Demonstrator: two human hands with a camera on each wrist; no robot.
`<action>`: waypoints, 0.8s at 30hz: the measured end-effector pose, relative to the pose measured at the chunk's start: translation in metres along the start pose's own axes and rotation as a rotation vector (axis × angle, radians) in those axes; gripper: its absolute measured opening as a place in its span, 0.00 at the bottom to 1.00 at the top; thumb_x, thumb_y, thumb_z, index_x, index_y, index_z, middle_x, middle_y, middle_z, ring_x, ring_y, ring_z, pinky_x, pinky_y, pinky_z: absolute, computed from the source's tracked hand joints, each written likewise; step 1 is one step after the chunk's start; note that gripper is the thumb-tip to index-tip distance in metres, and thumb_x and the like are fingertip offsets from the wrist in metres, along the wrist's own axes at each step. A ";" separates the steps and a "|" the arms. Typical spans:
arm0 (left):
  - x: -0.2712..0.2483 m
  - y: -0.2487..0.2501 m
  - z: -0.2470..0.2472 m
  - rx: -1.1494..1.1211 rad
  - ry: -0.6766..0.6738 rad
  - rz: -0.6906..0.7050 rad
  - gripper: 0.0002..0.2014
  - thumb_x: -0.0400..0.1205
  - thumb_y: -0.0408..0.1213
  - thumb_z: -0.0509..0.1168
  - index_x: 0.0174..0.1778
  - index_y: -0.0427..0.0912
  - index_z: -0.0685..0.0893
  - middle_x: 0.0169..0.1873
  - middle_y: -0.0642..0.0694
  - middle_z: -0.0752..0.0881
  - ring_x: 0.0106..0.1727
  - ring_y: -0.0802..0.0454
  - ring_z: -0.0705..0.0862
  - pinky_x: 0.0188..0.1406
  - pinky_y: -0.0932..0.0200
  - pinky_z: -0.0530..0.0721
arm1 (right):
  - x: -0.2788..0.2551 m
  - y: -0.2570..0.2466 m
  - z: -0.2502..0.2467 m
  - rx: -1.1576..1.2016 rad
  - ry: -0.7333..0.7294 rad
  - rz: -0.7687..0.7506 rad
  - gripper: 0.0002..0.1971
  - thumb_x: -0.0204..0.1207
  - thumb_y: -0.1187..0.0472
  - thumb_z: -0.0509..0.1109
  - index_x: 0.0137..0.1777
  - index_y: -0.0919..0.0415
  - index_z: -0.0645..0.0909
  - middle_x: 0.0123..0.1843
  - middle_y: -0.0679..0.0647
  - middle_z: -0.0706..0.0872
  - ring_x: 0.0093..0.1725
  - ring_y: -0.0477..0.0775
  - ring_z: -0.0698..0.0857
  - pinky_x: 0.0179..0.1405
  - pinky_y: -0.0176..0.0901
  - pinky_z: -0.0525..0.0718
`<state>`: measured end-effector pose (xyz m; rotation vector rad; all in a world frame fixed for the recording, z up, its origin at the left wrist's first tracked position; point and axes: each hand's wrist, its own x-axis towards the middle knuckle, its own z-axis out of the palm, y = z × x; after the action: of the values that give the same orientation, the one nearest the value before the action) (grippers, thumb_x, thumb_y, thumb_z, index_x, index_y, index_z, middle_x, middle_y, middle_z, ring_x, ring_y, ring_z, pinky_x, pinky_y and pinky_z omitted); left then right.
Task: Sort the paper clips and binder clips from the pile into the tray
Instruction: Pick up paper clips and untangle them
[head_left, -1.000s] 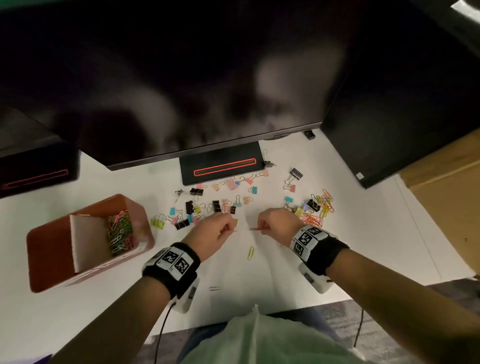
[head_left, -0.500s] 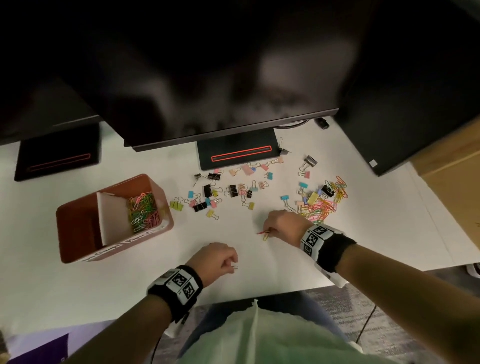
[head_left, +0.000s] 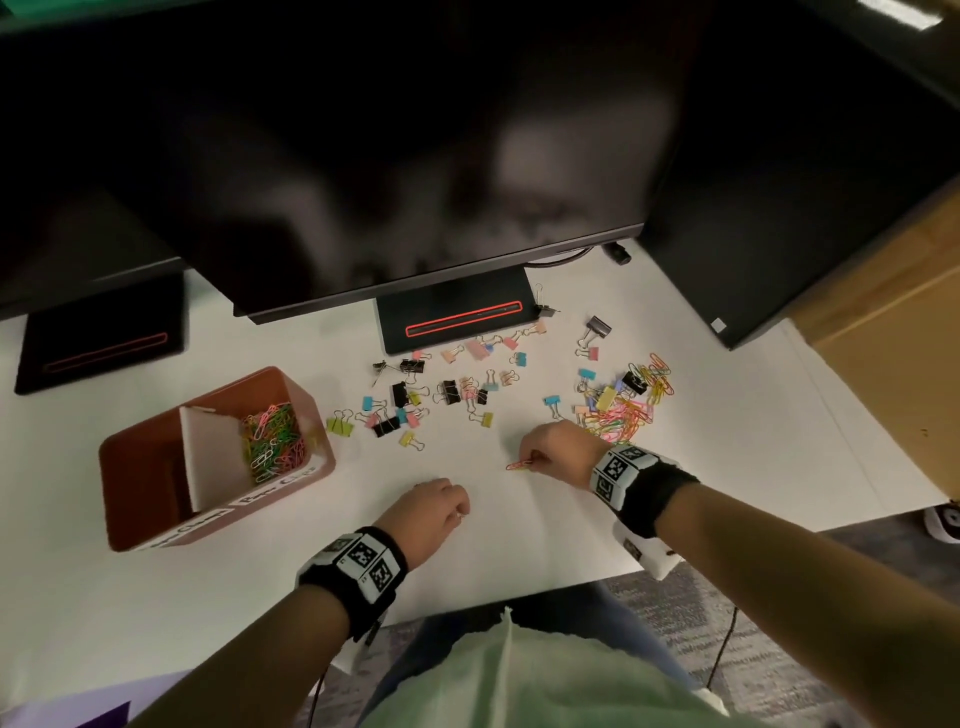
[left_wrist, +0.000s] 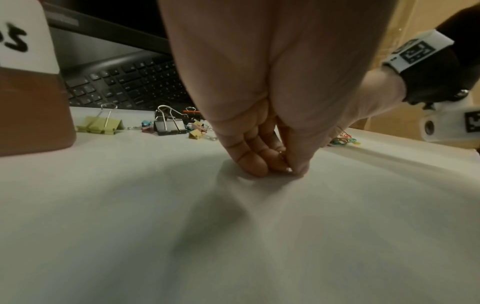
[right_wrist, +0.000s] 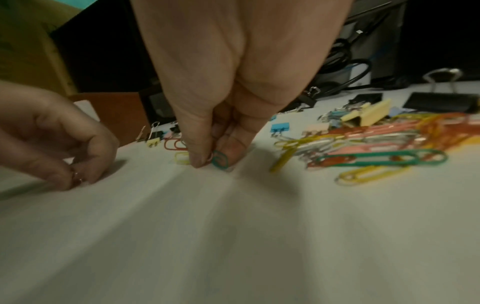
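My left hand pinches a small paper clip against the white table near its front edge; its curled fingers touch the surface. My right hand pinches a teal paper clip together with a red paper clip and a yellow one, low on the table. The paper clip pile lies just behind it. Binder clips are scattered across the middle. The brown tray stands at the left, with paper clips in its right compartment beside a white divider.
A monitor overhangs the back of the table, its stand base right behind the binder clips. A second base sits far left. A keyboard lies behind the clips. The table's front edge is close to my wrists.
My left hand drew back from the binder clips toward the front edge and closed on a lone small clip. My right hand, still holding the red clip, came down onto the yellow clip.
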<state>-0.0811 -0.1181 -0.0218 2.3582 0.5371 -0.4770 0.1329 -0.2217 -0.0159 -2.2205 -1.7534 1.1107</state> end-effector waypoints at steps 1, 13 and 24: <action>0.003 0.004 -0.002 -0.022 0.010 0.011 0.08 0.82 0.33 0.58 0.54 0.40 0.81 0.51 0.45 0.80 0.51 0.50 0.79 0.53 0.61 0.76 | -0.003 0.005 -0.005 0.020 0.027 0.006 0.10 0.79 0.60 0.67 0.56 0.61 0.84 0.53 0.57 0.87 0.50 0.57 0.84 0.45 0.34 0.71; 0.092 0.102 -0.003 -0.286 0.134 0.016 0.21 0.79 0.35 0.67 0.68 0.44 0.74 0.42 0.45 0.85 0.43 0.50 0.83 0.51 0.58 0.82 | -0.065 0.093 -0.047 0.121 0.050 0.150 0.21 0.76 0.67 0.70 0.69 0.58 0.79 0.61 0.57 0.86 0.59 0.55 0.84 0.56 0.32 0.72; 0.128 0.116 0.011 -0.137 0.243 -0.142 0.08 0.79 0.37 0.66 0.47 0.36 0.83 0.45 0.40 0.82 0.46 0.44 0.81 0.43 0.57 0.76 | -0.044 0.114 -0.037 -0.021 0.031 0.004 0.13 0.78 0.64 0.67 0.61 0.63 0.84 0.62 0.62 0.82 0.62 0.61 0.81 0.62 0.44 0.77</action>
<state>0.0826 -0.1740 -0.0288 2.2685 0.8264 -0.2082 0.2435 -0.2847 -0.0245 -2.2420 -1.7575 1.0580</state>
